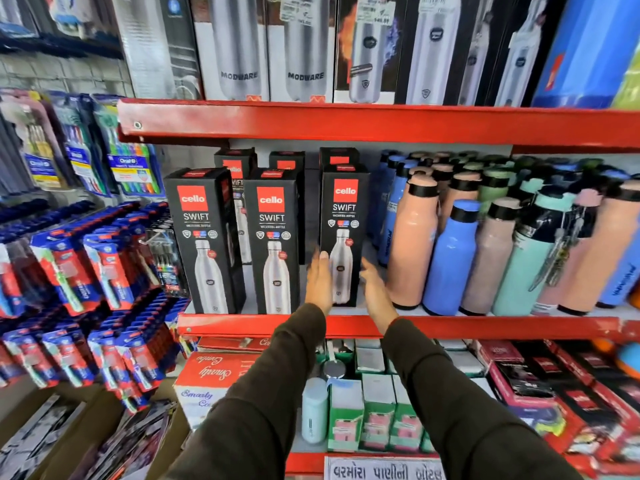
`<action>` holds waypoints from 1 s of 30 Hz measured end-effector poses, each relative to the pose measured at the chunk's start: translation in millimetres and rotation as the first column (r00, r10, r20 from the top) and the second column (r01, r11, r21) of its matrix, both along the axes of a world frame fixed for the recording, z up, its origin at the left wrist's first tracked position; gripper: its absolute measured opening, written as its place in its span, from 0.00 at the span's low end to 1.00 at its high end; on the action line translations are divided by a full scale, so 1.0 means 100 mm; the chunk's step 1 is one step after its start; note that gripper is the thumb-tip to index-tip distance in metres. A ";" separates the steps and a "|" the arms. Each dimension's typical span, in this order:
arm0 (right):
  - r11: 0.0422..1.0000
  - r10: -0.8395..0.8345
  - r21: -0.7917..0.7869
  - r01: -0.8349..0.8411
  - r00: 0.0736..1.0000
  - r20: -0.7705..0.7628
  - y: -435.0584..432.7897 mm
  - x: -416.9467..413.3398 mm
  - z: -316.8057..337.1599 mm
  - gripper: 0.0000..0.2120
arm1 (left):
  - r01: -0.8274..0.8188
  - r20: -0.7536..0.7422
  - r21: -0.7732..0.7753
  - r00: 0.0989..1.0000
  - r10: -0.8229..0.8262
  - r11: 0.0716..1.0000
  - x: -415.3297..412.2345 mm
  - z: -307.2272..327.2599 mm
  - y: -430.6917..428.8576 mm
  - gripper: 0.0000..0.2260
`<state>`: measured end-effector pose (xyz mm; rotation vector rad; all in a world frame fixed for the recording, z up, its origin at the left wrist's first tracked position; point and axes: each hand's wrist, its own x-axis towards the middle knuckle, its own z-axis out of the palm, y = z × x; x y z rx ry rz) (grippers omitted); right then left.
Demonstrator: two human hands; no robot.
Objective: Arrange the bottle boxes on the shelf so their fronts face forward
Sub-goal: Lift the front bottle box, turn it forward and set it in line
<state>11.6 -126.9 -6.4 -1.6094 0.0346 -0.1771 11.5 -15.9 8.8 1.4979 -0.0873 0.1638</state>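
Three black bottle boxes with red logos stand at the front of the red shelf (242, 323), fronts facing me: a left box (204, 240), a middle box (273, 240) and a right box (343, 233). More such boxes (235, 164) stand behind them. My left hand (319, 282) lies flat against the right box's lower left side. At the box's lower right edge, my right hand (375, 289) is held with its fingers apart. Neither hand is closed around the box. Both arms wear dark sleeves.
Loose peach, blue and mint bottles (450, 251) crowd the shelf right of the boxes. Toothbrush packs (86, 271) hang at the left. Steel-bottle boxes (304, 46) fill the shelf above. Small green boxes (377, 410) and red cartons sit below.
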 end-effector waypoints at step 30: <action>0.993 -0.049 -0.098 0.064 0.988 0.148 0.03 -0.60 -0.08 0.23 | -0.186 0.122 -0.022 0.975 0.188 0.982 -0.53 -0.16 0.02 0.20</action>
